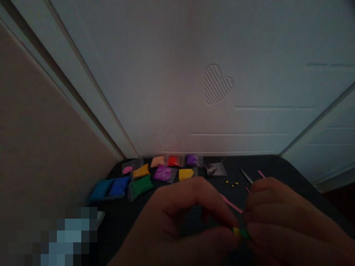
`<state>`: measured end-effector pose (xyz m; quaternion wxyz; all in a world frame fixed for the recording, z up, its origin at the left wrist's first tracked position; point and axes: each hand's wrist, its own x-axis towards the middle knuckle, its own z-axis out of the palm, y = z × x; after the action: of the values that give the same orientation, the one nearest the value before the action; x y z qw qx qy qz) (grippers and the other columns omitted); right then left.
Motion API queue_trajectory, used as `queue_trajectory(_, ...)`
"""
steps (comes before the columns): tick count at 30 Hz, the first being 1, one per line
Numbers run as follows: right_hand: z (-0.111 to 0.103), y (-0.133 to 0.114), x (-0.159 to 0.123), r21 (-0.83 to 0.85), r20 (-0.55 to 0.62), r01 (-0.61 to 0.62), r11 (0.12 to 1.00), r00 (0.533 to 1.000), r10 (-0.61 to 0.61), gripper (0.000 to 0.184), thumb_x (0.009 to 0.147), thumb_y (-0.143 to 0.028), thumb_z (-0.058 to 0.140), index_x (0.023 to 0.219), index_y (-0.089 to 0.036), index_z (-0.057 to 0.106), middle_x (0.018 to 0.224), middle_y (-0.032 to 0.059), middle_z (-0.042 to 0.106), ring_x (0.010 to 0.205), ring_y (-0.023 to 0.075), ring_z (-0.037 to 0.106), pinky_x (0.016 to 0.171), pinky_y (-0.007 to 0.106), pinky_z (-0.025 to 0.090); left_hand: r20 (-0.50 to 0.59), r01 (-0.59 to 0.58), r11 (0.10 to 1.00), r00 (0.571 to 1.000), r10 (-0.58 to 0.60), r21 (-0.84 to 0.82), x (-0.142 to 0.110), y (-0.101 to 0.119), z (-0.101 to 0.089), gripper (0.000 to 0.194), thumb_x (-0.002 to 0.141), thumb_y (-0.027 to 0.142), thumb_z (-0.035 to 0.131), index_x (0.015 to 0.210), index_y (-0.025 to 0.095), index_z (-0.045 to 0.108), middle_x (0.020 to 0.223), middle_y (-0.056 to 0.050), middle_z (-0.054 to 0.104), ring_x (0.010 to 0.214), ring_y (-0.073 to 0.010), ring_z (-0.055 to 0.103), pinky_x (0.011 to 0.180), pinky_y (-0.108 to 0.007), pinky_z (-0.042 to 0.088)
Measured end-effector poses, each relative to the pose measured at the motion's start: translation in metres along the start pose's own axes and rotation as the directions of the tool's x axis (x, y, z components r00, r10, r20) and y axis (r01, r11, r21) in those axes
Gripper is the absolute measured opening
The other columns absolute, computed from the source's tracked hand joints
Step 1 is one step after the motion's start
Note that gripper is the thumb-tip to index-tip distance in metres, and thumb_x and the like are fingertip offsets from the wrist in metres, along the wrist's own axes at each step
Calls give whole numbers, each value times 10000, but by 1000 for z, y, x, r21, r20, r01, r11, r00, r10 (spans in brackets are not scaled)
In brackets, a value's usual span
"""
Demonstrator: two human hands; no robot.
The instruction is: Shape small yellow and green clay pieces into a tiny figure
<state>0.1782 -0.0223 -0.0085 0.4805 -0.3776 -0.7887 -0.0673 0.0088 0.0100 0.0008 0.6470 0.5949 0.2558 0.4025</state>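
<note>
My left hand (177,218) is closed in a pinch, thumb and forefinger on a small yellow piece of modelling clay (236,231). Right against it is a small green piece of clay (244,233), gripped by the fingertips of my right hand (283,218). The two pieces touch, but I cannot tell whether they are joined. Behind the hands, a pink clay strip (233,205) lies on the dark table (163,214), partly covered by my fingers. Several tiny yellow bits (232,186) are scattered beyond it.
Packets of coloured clay stand along the back left, among them green (142,186), blue (119,187), yellow (186,174) and purple (163,173). A grey packet (215,169) lies right of them. A pointed metal blade (246,176) rests near another pink strip (261,174). A white panel (177,92) rises behind.
</note>
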Motion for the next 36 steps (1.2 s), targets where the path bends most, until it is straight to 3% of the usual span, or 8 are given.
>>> queue_trajectory(5, -3, 4, -9, -31, 112, -25, 999, 993, 29, 74, 786, -322, 523, 814, -267, 563, 757, -88, 618, 693, 70, 581, 908, 232, 369, 36, 22, 992, 999, -27, 128, 3, 6, -5, 98, 661, 261, 648, 739, 202, 657, 696, -11, 614, 666, -142, 553, 613, -236, 435)
queue_trajectory(12, -6, 9, -10, -22, 131, -30, 999, 991, 33, 51, 765, -290, 547, 810, -278, 568, 772, -87, 606, 724, 79, 570, 928, 242, 354, -24, -51, 990, 998, 54, 131, 0, -8, -2, 141, 667, 324, 630, 759, 218, 650, 685, -6, 610, 649, -135, 546, 598, -231, 429)
queue_trajectory(16, -7, 8, -10, -11, 103, -36, 999, 994, 37, 44, 761, -304, 555, 783, -271, 573, 751, -85, 599, 709, 75, 565, 907, 221, 366, -33, -27, 986, 999, 33, 163, -2, -13, -1, 195, 656, 376, 622, 747, 205, 647, 694, -19, 613, 660, -148, 546, 596, -242, 435)
queue_trajectory(20, -7, 5, -13, -15, 150, -54, 998, 987, 55, 58, 750, -303, 570, 804, -284, 580, 772, -85, 605, 734, 91, 568, 926, 271, 362, -33, 20, 984, 999, -15, 175, -4, -13, -1, 241, 647, 405, 617, 747, 188, 646, 692, -29, 616, 666, -157, 550, 601, -250, 442)
queue_trajectory(24, -5, 2, -10, -16, 95, -48, 999, 994, 49, 52, 752, -299, 565, 730, -261, 594, 726, -75, 589, 670, 83, 562, 868, 268, 406, -33, 22, 991, 999, -18, 129, -5, -15, 1, 222, 667, 397, 601, 764, 203, 649, 703, -21, 621, 676, -156, 555, 615, -250, 444)
queue_trajectory(31, -4, 7, -8, -11, 160, -14, 1000, 987, 15, 102, 727, -272, 579, 826, -286, 601, 762, -73, 583, 703, 85, 559, 808, 256, 430, -16, 63, 989, 998, -61, 130, -2, 0, -4, 183, 641, 350, 641, 720, 185, 655, 666, -29, 630, 677, -169, 561, 628, -272, 449)
queue_trajectory(36, -5, 6, -6, 17, 99, -30, 999, 995, 28, 73, 752, -271, 572, 820, -250, 582, 754, -68, 595, 702, 80, 568, 838, 250, 413, -18, 84, 989, 996, -82, 122, 2, 8, -3, 163, 639, 320, 648, 715, 177, 657, 660, -31, 632, 646, -159, 556, 617, -269, 453)
